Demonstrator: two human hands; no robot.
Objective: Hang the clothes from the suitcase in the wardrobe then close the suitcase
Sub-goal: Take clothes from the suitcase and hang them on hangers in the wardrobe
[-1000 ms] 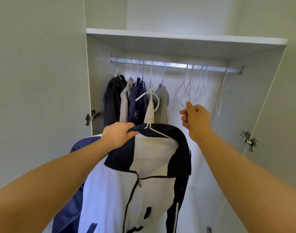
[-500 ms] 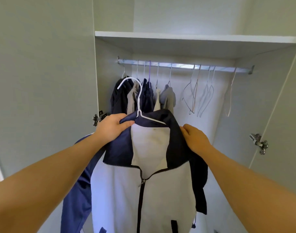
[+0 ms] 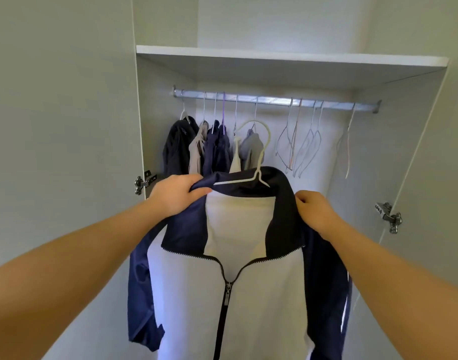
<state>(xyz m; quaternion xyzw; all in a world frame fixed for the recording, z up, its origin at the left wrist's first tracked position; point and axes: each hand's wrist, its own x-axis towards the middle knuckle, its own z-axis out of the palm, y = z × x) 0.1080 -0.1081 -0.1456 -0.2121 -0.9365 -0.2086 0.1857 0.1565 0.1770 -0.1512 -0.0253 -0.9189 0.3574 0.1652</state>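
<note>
Two bare hands hold a white and navy zip-up jacket (image 3: 238,294) on a white plastic hanger (image 3: 259,162) before the open wardrobe, the left hand (image 3: 174,194) with its grip closed on the left shoulder, the right hand (image 3: 315,210) pinching the collar's right side, below the metal rail (image 3: 274,101) carrying dark hung clothes (image 3: 209,146).

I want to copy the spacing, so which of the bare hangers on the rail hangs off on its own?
The rightmost white hanger, alone near the rail's right end; the other bare hangers cluster together left of it.
</note>
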